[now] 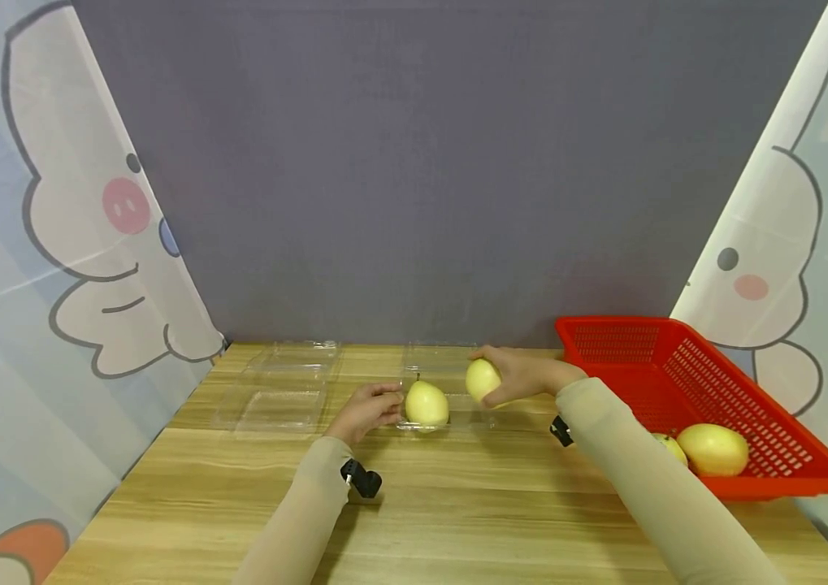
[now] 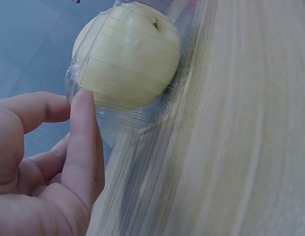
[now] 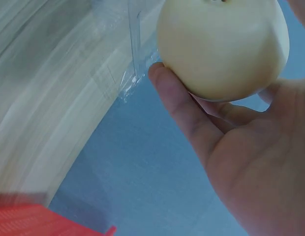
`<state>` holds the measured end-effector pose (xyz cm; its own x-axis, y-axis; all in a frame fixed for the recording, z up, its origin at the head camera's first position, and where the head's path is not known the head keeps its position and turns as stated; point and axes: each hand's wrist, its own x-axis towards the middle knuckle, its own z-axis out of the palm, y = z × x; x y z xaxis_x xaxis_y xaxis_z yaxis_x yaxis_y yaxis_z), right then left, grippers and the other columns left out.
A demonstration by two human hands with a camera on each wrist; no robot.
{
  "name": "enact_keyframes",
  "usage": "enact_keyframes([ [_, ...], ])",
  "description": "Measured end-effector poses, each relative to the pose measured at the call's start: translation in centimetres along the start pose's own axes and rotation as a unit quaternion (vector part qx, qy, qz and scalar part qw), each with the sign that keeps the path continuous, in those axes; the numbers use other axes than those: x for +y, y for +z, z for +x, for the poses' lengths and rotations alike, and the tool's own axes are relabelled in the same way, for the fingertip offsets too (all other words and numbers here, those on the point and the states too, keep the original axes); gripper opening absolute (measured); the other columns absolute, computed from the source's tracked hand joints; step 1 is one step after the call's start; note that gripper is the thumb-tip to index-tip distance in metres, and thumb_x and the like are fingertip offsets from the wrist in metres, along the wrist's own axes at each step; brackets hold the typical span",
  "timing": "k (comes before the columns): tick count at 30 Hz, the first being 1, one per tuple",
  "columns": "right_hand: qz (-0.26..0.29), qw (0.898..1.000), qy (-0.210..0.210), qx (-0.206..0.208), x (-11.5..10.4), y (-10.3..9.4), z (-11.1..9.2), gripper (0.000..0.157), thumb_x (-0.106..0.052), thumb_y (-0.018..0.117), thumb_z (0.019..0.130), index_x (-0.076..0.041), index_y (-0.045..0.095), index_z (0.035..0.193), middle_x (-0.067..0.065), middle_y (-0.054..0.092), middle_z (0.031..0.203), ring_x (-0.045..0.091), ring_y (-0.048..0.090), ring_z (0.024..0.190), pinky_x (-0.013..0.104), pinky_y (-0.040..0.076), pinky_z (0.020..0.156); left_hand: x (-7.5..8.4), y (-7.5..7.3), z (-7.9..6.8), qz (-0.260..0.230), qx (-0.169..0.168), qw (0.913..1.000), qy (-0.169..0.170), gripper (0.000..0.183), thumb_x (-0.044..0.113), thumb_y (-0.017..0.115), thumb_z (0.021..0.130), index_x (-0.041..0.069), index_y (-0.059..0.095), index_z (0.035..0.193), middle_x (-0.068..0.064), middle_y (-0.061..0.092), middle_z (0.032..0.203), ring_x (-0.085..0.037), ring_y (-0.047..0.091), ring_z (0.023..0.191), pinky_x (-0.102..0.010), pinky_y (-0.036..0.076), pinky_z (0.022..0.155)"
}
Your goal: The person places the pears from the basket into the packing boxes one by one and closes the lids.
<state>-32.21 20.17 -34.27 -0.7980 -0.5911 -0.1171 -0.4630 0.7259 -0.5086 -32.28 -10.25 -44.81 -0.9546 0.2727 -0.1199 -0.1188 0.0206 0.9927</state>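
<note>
One grey panel [image 1: 421, 171] stands along the far edge of one wood-grain worktop [image 1: 457, 512]. Two printed hangings [image 1: 26, 325] [image 1: 772, 195] flank it, one past the left edge, one past the right. One red basket [image 1: 772, 487] sits by the right edge of the worktop, its walls slotted. Two light sleeves [image 1: 296, 520] [image 1: 662, 471] reach in from the near edge. Clear plastic containers show in two places: one container at the middle [image 1: 472, 416], towards the far edge, and another near the far left corner [image 1: 282, 406]; whether the latter is a single piece or a stack, I cannot tell.

Two hands are at work. The left hand [image 1: 368, 413] pinches the left rim of the middle container between its fingers. The right hand [image 1: 522, 376] is clamped on one yellow pear [image 1: 483, 380], held at the right side of that container. Four pears can be counted: this one, a second pear [image 1: 427, 404] inside the left part of the middle container, and two in the basket's near part [image 1: 713, 449] [image 1: 669, 447], side by side. Two small black wrist devices [image 1: 362, 479] [image 1: 561, 431], one per arm, are the smallest things.
</note>
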Motion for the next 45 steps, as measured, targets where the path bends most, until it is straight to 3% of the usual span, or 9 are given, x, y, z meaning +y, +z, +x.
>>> enact_keyframes([
  [7, 0.012, 1.0, -0.019, 0.005, -0.2, 0.9, 0.6, 0.081, -0.025, 0.079, 0.079, -0.004, 0.041, 0.147, 0.012, 0.051, 0.131, 0.022, 0.056, 0.101, 0.037, 0.053, 0.081, 0.0, 0.0, -0.1, 0.002, 0.003, 1.0, 0.0, 0.044, 0.007, 0.059, 0.101, -0.011, 0.048, 0.14, -0.02, 0.059, 0.113, -0.018, 0.064, 0.086, -0.028, 0.058, 0.08],
  [24, 0.077, 0.997, -0.021, 0.0, -0.1, 2.3, 1.6, 0.08, -0.015, 0.081, 0.078, -0.004, 0.041, 0.146, 0.008, 0.054, 0.117, 0.022, 0.056, 0.096, 0.036, 0.053, 0.081, -0.2, -0.1, 0.4, -0.002, 0.003, 1.0, 0.0, 0.044, 0.007, 0.059, 0.101, -0.011, 0.049, 0.14, -0.017, 0.058, 0.11, -0.017, 0.063, 0.085, -0.026, 0.059, 0.077],
  [33, 0.013, 0.999, -0.027, 0.011, 0.2, 3.0, 2.6, 0.086, -0.021, 0.083, 0.076, 0.0, 0.041, 0.148, 0.02, 0.045, 0.141, 0.023, 0.055, 0.1, 0.038, 0.053, 0.078, -0.1, -0.1, 0.4, -0.005, 0.0, 1.0, -0.003, 0.044, 0.006, 0.059, 0.1, -0.012, 0.049, 0.139, -0.017, 0.058, 0.108, -0.017, 0.063, 0.083, -0.026, 0.058, 0.077],
  [40, -0.002, 1.0, -0.025, 0.018, 0.3, 3.5, 3.2, 0.087, -0.02, 0.085, 0.072, 0.001, 0.044, 0.146, 0.023, 0.044, 0.146, 0.031, 0.053, 0.113, 0.042, 0.052, 0.084, -0.2, 0.0, 0.3, -0.008, 0.006, 0.9999, -0.005, 0.044, 0.005, 0.059, 0.101, -0.011, 0.048, 0.14, -0.017, 0.058, 0.11, -0.017, 0.063, 0.084, -0.026, 0.059, 0.079],
  [45, -0.015, 1.0, 0.002, 0.0, 0.1, 3.8, 3.4, 0.089, -0.022, 0.086, 0.072, -0.005, 0.043, 0.149, 0.024, 0.04, 0.148, 0.034, 0.049, 0.118, 0.045, 0.051, 0.085, -0.2, 0.0, 0.3, -0.007, 0.004, 1.0, -0.001, 0.044, 0.005, 0.058, 0.101, -0.011, 0.048, 0.14, -0.018, 0.059, 0.111, -0.016, 0.064, 0.084, -0.027, 0.059, 0.08],
])
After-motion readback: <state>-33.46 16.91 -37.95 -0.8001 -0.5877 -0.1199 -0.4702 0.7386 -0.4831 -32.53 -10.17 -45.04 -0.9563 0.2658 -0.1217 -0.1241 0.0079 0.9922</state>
